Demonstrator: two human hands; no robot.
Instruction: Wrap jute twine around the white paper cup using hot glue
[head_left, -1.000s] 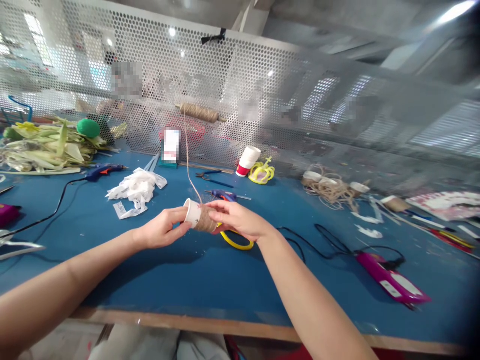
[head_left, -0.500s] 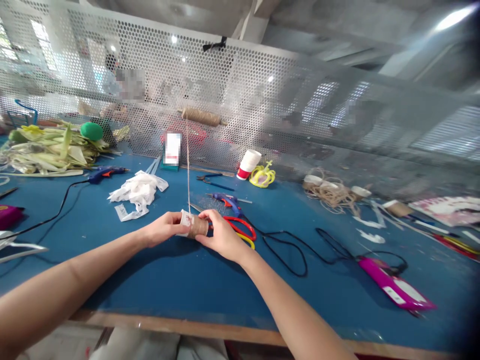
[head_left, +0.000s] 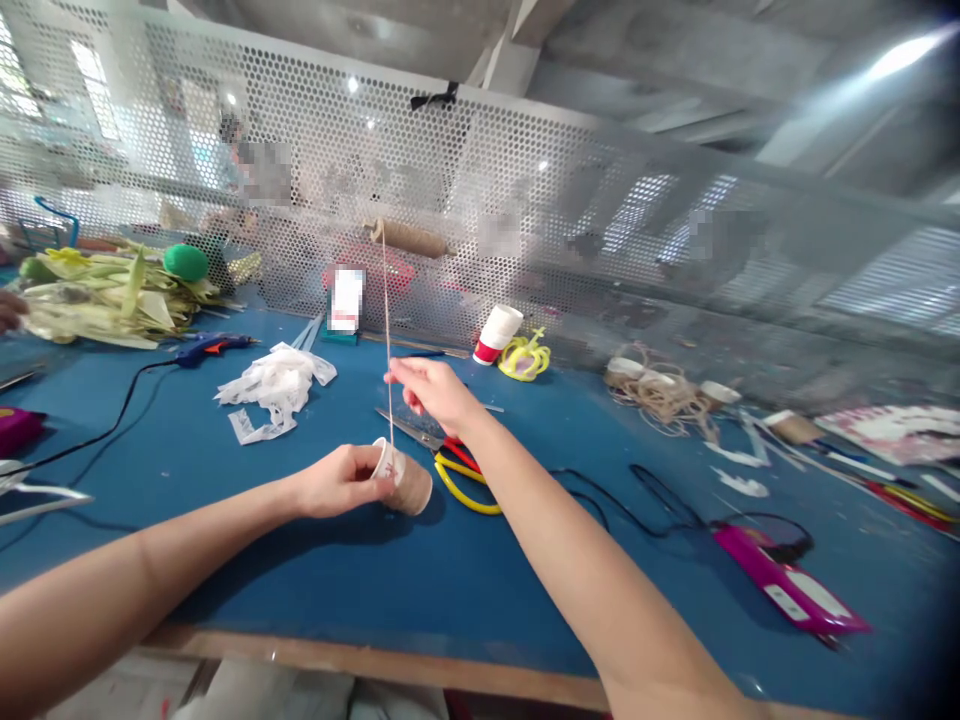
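My left hand (head_left: 339, 482) is closed around the white-rimmed end of a small paper cup (head_left: 414, 487), which lies tilted just over the table. Brown twine covers the lower part of that cup, and red print shows on the bare part. A taut strand of twine (head_left: 387, 310) runs from the cup up to a twine spool (head_left: 414, 240) on the mesh screen. Above the cup, the fingertips of my right hand (head_left: 433, 393) pinch this strand. Scissors (head_left: 451, 490) with red and yellow handles lie under my right forearm, partly hidden by it.
A crumpled white plastic bag (head_left: 281, 385) and a blue glue gun (head_left: 214, 347) lie left. Corn husks (head_left: 97, 300) are piled far left, near another person's hand (head_left: 9, 310). At the back stand stacked cups (head_left: 498, 333); a magenta device (head_left: 787, 580) with black cable lies right.
My right hand has left the cup and moved up to the twine strand. The cup, still in my left hand, has shifted slightly right and down and tilted. Another person's hand has appeared far left.
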